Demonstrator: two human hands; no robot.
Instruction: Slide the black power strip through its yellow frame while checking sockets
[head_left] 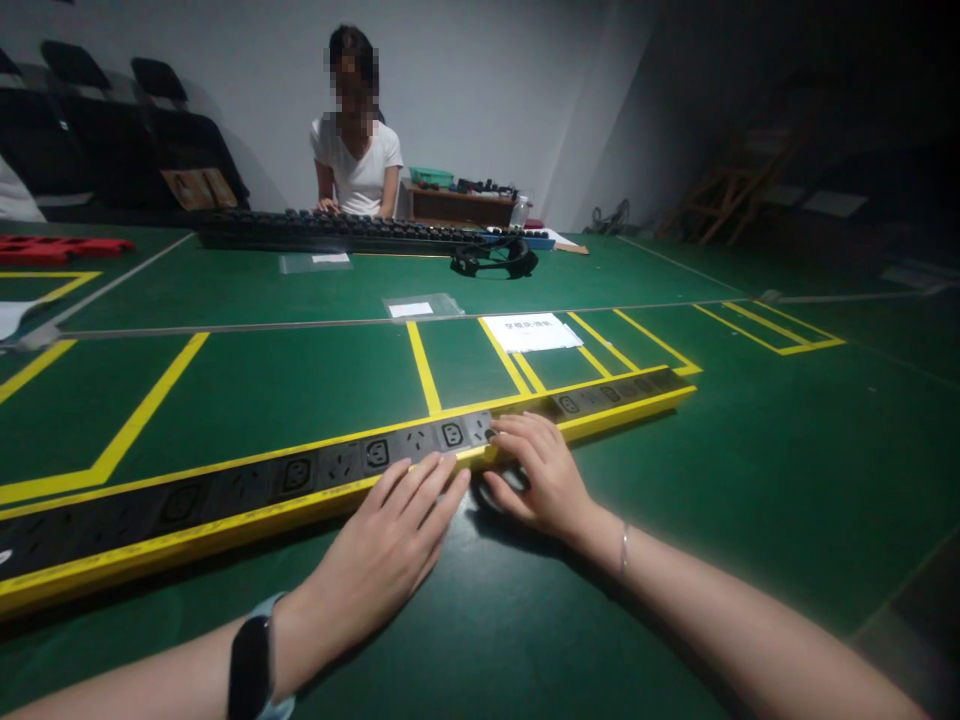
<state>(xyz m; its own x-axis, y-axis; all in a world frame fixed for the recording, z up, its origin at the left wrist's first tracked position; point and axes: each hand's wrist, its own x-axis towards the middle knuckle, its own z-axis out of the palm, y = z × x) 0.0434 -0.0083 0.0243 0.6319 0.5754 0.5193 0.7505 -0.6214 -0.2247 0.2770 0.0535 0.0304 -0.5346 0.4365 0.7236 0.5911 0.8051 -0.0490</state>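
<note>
A long power strip [337, 466] with a yellow frame and black sockets of two shapes lies slantwise across the green table. My left hand [397, 530] rests on its front edge near the middle, fingers stretched out and nearly flat. Just to the right, my right hand [544, 470] has its fingers bent over the top of the strip, with the thumb low on the front side. Those fingertips touch the sockets close to a light grey module [452, 435]. What lies under the right fingers is partly hidden.
Yellow tape lines mark the green table [675, 560]. Beyond the strip lie a white printed sheet [531, 333] and a small plastic bag [424, 307]. Farther back are a long row of dark parts [337, 233], a black headset-like item [495, 258] and a seated person [356, 160].
</note>
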